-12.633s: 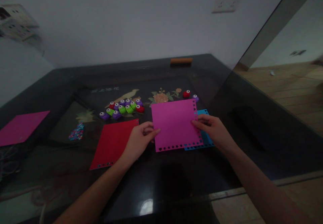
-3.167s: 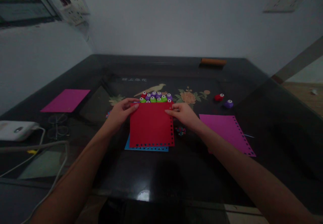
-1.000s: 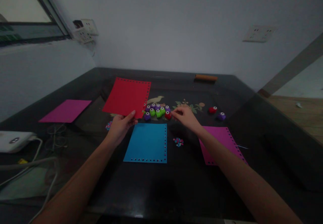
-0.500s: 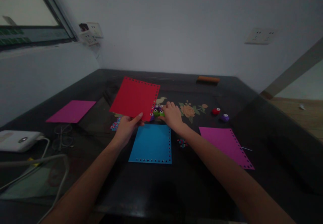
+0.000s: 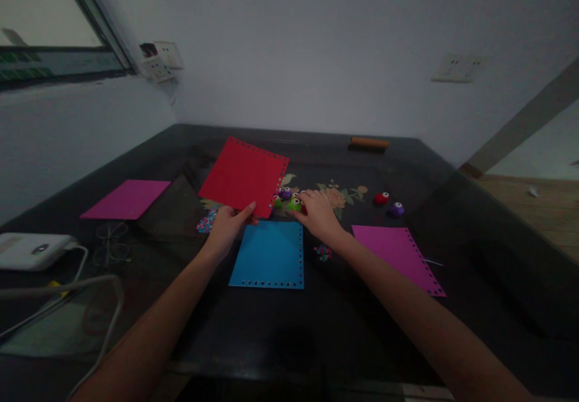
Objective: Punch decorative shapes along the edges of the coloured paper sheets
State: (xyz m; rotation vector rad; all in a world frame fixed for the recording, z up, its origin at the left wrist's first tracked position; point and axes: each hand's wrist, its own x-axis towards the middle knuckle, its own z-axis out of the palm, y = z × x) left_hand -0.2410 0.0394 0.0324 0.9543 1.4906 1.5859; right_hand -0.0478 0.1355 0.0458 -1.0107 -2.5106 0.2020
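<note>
My left hand (image 5: 225, 230) pinches the lower edge of a red sheet (image 5: 244, 177), which is tilted up off the table and has punched holes along two edges. My right hand (image 5: 322, 216) is closed over a small red eyed ball, mostly hidden under its fingers. Beside it sit several eyed balls, among them a purple ball (image 5: 286, 194) and a green ball (image 5: 294, 205). The red sheet partly covers that cluster. A blue sheet (image 5: 268, 254) with holes along two edges lies flat below both hands. Small colourful beads (image 5: 322, 252) lie near my right wrist.
At right are a punched pink sheet (image 5: 391, 254), a red eyed ball (image 5: 381, 198) and a purple eyed ball (image 5: 397, 209). Another pink sheet (image 5: 126, 200), clear round pieces (image 5: 111, 244) and a white device (image 5: 38, 251) with a cable are at left. A brown roll (image 5: 369, 143) lies far back.
My right hand has shifted slightly right and nearer me, and red now shows at its fingertips. The cluster of balls looks rearranged. My left hand still holds the red sheet.
</note>
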